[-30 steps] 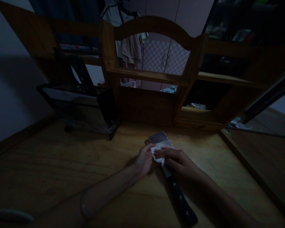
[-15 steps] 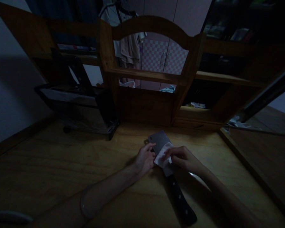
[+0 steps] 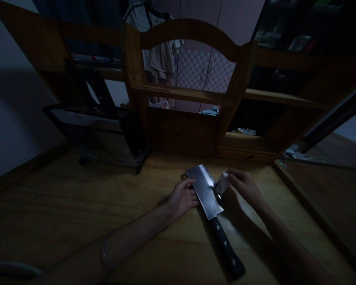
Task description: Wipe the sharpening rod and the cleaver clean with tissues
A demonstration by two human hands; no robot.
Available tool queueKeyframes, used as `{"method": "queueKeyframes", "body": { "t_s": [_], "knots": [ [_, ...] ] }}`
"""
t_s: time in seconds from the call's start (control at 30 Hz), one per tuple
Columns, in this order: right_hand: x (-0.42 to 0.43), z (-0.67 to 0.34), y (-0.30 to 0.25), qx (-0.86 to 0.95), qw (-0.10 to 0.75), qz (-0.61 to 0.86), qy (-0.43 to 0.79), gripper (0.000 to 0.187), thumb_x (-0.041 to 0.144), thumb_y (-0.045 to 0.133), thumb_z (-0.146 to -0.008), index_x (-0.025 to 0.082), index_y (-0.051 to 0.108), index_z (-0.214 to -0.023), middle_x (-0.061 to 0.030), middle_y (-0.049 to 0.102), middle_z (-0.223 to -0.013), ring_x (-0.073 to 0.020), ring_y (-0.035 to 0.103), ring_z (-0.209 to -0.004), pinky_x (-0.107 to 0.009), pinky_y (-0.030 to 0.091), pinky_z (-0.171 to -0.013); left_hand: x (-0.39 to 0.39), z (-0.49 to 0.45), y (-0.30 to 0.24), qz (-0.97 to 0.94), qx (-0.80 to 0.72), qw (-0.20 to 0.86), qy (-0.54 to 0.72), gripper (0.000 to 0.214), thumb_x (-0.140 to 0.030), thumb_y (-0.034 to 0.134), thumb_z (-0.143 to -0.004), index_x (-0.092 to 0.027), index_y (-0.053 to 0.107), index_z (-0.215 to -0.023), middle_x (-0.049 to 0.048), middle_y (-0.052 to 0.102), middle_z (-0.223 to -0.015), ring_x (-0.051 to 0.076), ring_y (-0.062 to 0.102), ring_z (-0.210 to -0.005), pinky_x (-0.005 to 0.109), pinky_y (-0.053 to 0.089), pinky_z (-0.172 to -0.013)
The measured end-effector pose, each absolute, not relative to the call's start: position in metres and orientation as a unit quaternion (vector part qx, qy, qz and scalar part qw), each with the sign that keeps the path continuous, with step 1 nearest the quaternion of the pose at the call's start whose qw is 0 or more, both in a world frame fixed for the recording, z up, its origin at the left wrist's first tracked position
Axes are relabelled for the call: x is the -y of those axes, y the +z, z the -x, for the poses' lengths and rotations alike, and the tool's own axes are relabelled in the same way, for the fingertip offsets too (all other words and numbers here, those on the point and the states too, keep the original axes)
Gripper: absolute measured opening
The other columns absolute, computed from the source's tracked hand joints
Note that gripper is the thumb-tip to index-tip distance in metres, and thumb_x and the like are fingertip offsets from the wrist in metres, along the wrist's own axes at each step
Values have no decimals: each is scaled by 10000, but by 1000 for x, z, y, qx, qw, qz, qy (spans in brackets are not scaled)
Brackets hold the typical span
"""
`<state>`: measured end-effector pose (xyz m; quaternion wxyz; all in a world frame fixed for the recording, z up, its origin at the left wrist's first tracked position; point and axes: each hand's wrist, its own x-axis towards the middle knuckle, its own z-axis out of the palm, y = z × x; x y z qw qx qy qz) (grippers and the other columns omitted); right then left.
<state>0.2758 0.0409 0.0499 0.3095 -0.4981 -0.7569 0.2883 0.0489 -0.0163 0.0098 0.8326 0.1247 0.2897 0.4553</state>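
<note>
A cleaver [image 3: 207, 192] with a broad metal blade and a black riveted handle [image 3: 228, 248] lies slantwise over the wooden table, its handle toward me. At the blade's left edge is my left hand [image 3: 182, 199], closed on it with the thumb resting on the metal and the other fingers curled along the edge, partly beneath. My right hand [image 3: 243, 185] pinches a crumpled white tissue [image 3: 223, 183] just off the blade's right edge. Whether the tissue touches that edge is hard to tell in the dim light.
A black-framed knife rack [image 3: 106, 130] stands at the table's back left. Behind the tabletop [image 3: 106, 198] rises a wooden shelf unit [image 3: 180, 95] with a small drawer [image 3: 249, 155]. A raised wooden edge [image 3: 311, 213] runs along the right.
My right hand has lifted off the blade and moved right and slightly up with the tissue, uncovering the blade's face. My left hand stays at the cleaver's left edge.
</note>
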Motion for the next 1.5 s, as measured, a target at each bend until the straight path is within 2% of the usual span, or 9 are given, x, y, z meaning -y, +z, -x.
{"method": "queueKeyframes", "body": {
  "t_s": [0.13,0.27,0.5,0.6,0.8,0.9,1.27,1.4,1.5],
  "knots": [
    [-44,-279,47,689,410,525,285,216,292,478,-872,177,657,-834,1,589,-696,-156,524,-631,-253,371,-555,14,-50,7,-122,-293,833,453,224,-284,530,-853,-94,568,-966,150,669,-841,228,672,-780,352,502,-811],
    [-41,-270,42,685,454,492,287,216,288,476,-899,195,665,-948,-21,650,-874,-188,584,-803,-268,419,-684,14,-51,4,-136,-298,832,448,257,-300,531,-866,-77,594,-977,163,684,-886,213,671,-786,326,503,-806],
    [-35,-255,34,764,323,434,352,293,331,476,-921,234,678,-1111,-40,706,-1026,-241,630,-910,-320,450,-762,15,-53,2,-162,-310,810,471,199,-271,586,-848,-106,596,-960,123,683,-839,190,663,-731,325,510,-767],
    [-35,-256,32,758,315,437,367,269,331,502,-901,235,700,-1056,-30,710,-951,-238,624,-861,-317,443,-733,16,-54,0,-173,-299,806,480,210,-259,623,-831,-128,577,-989,107,677,-851,192,663,-751,338,512,-776],
    [-42,-267,35,601,464,470,451,121,276,567,-818,209,666,-801,2,609,-730,-167,520,-670,-260,386,-597,19,-53,-1,-228,-275,786,505,330,-199,651,-810,-161,579,-1130,91,662,-957,170,646,-775,330,524,-763],
    [-45,-273,33,532,498,483,486,94,274,576,-799,211,619,-744,19,556,-693,-137,458,-602,-238,350,-537,19,-53,-1,-234,-270,789,500,346,-195,641,-816,-172,571,-1154,101,661,-994,177,654,-790,340,527,-771],
    [-44,-271,30,486,528,503,482,77,288,608,-746,215,592,-729,11,562,-702,-150,491,-629,-247,394,-555,14,-50,-3,-170,-285,817,472,260,-277,616,-838,-129,564,-1045,125,686,-883,210,685,-742,350,544,-743],
    [-44,-270,31,481,533,512,471,88,300,605,-740,215,589,-721,10,587,-729,-149,493,-631,-247,389,-552,15,-49,-3,-171,-270,807,497,194,-203,650,-803,-159,572,-975,49,654,-802,165,654,-669,320,547,-679],
    [-44,-271,30,485,532,510,471,103,316,603,-751,215,596,-731,9,599,-740,-145,491,-627,-248,387,-557,18,-50,0,-196,-262,798,505,259,-135,649,-786,-164,589,-1036,45,655,-873,148,645,-699,315,545,-701]
  ]
}}
